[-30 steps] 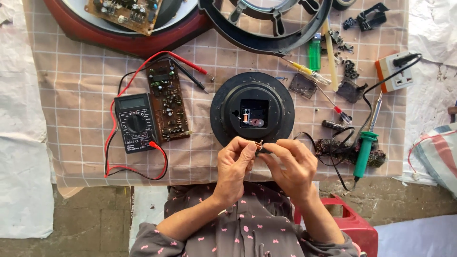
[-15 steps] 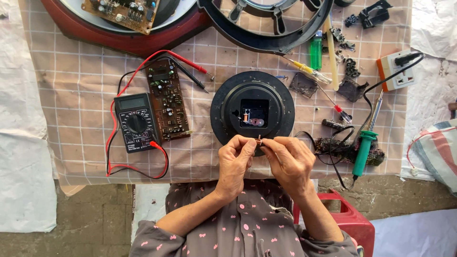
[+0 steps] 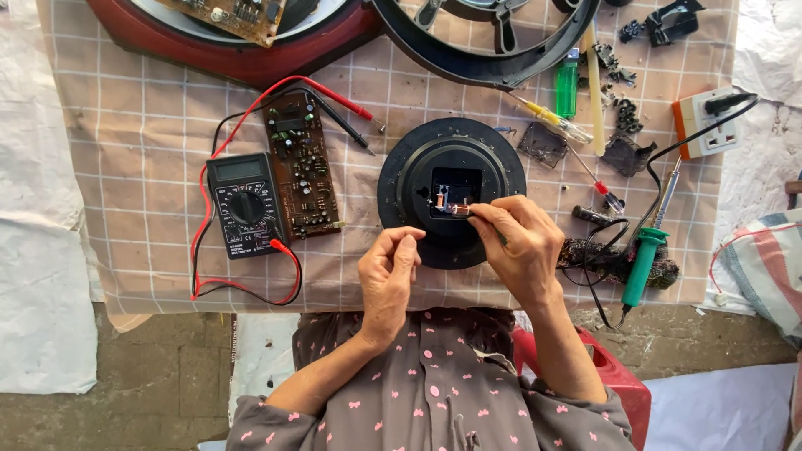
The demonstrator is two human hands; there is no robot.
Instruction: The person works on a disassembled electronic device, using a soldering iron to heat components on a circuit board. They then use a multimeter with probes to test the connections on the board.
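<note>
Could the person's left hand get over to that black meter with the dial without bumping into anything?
Probably yes. The left hand hovers at the near rim of the round black housing, and only bare checked cloth and the meter's thin red lead lie between it and the black meter.

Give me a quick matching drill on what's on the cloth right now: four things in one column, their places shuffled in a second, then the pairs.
Things
1. multimeter
2. soldering iron
3. green lighter
4. small copper coil

Places
A. pinched in the right hand over the round black housing
B. far side of the cloth, beside the yellow-handled screwdriver
C. left of the brown circuit board
D. right of the right hand, green handle toward the person

Pairs: 1-C, 2-D, 3-B, 4-A
</note>
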